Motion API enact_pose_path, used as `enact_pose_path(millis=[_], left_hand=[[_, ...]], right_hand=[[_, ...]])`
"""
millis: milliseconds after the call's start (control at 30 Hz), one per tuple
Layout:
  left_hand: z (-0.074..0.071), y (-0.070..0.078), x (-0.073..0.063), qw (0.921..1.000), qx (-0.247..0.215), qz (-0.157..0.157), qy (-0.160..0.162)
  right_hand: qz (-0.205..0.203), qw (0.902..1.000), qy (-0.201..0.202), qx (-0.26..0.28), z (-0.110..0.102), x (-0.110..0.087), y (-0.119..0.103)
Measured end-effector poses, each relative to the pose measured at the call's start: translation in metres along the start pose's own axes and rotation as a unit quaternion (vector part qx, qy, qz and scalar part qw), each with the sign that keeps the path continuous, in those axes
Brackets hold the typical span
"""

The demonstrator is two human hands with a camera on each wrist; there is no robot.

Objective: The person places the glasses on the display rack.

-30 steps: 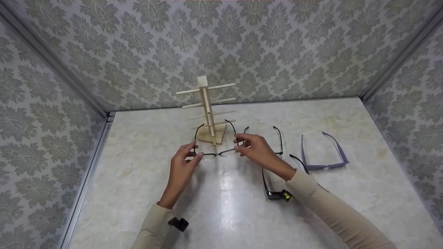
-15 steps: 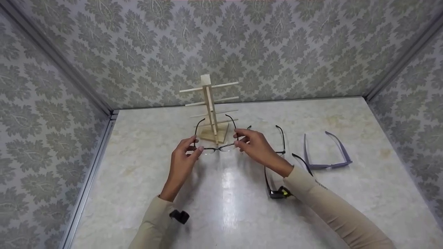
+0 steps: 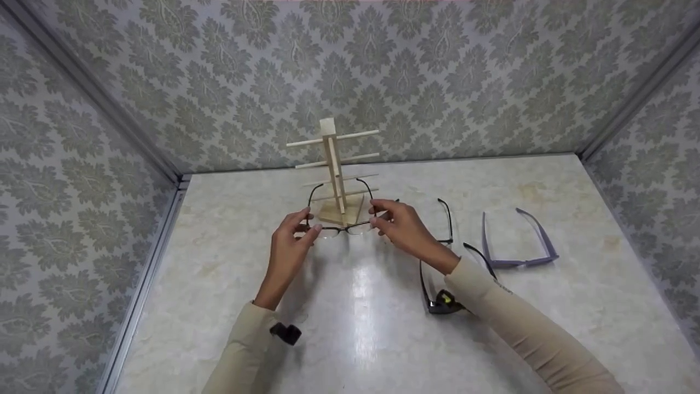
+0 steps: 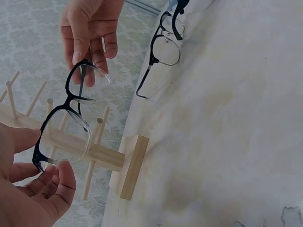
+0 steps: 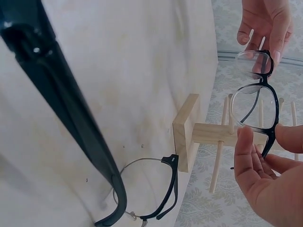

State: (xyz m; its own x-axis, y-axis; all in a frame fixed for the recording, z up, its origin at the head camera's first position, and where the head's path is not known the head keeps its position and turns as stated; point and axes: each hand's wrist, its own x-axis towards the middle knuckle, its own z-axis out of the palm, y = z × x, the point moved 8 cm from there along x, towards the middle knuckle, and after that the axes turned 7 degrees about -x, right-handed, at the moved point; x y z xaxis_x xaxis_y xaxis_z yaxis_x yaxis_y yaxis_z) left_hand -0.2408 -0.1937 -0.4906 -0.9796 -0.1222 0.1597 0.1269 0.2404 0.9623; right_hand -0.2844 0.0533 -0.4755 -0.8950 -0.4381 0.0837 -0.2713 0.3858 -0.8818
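A pair of black half-rim eyeglasses is held in front of the wooden peg stand, lenses toward me, both temples unfolded and pointing to the back. My left hand pinches the left hinge corner between thumb and fingers; in the left wrist view the left thumb lies on the rim. At the other corner, my right hand pinches the frame the same way, also visible in the right wrist view. In the head view the bridge overlaps the tip of the lowest front peg, and the temples flank the post.
Lavender glasses lie unfolded at the right of the table. Dark glasses lie partly hidden under my right forearm. Another half-rim pair lies behind my right hand. Patterned walls close off the back and sides.
Both hands have carried the eyeglasses forward, a little closer to the peg stand's lower pegs. The grip of both hands is the same; the head view has shifted slightly.
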Motion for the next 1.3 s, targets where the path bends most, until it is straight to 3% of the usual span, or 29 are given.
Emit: enact_pose_path(millis=[500, 1067, 1300], left_hand=[[0.003, -0.002, 0.021, 0.9998, -0.001, -0.019, 0.003], [0.011, -0.028, 0.022, 0.9981, -0.002, -0.058, 0.017], [0.013, -0.033, 0.027, 0.998, -0.003, -0.061, 0.018]], right_hand=[[0.011, 0.9999, -0.003, -0.004, -0.006, 0.022, 0.004], [0.024, 0.9997, -0.004, -0.004, 0.004, 0.025, 0.029], [0.024, 0.9997, -0.001, -0.006, 0.003, 0.03, 0.031]])
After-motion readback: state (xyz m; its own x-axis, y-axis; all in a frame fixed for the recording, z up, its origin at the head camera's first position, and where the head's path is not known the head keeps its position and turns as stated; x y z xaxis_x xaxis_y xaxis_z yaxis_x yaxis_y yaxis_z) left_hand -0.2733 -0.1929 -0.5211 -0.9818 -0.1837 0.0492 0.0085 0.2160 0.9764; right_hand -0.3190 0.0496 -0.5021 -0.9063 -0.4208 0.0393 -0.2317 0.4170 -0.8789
